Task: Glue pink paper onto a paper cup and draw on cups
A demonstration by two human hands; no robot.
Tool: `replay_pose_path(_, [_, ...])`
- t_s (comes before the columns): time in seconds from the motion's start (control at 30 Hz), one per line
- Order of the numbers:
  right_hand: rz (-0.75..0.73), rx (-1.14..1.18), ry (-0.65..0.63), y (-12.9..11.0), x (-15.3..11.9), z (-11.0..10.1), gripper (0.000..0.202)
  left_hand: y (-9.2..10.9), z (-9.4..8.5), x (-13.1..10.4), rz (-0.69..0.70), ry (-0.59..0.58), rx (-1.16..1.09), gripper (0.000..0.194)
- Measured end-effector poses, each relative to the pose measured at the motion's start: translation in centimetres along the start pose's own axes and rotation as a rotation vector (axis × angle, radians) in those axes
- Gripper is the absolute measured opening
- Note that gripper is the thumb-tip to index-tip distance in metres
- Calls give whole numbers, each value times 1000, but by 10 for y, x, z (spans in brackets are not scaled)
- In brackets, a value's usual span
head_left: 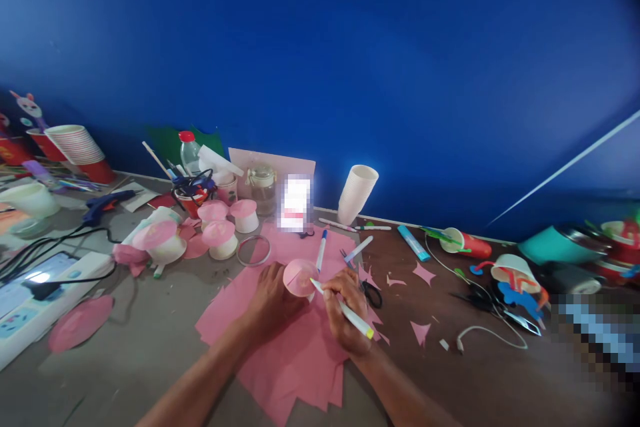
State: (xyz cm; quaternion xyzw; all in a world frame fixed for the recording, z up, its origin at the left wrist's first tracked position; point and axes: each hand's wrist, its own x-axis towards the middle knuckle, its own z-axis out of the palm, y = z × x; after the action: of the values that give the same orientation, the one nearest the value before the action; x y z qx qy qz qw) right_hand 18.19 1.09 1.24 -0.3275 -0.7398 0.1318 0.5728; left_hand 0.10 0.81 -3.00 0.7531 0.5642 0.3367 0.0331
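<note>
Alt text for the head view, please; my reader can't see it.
The right hand holds a marker at the top of a pink-topped cup in the left hand, over pink paper. Similar cups stand to the left; pink scraps lie right, before a blue wall.

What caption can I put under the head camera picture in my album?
Left hand holds a pink-topped cup while the right hand points a marker at it, over pink paper.
</note>
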Motion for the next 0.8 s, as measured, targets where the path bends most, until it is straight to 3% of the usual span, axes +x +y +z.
replay_pose_path(0.23, [-20,13,-3,0,-1,1,16,1,-1,0,-62,-48,-8,22])
replay_pose_path(0.57, [19,80,-28,-7,-6,4,17,-1,-2,0,-24,-42,-39,20])
replay_pose_path(0.8, [210,71,212,7,-9,8,11,3,-5,1,-106,-65,-81,25])
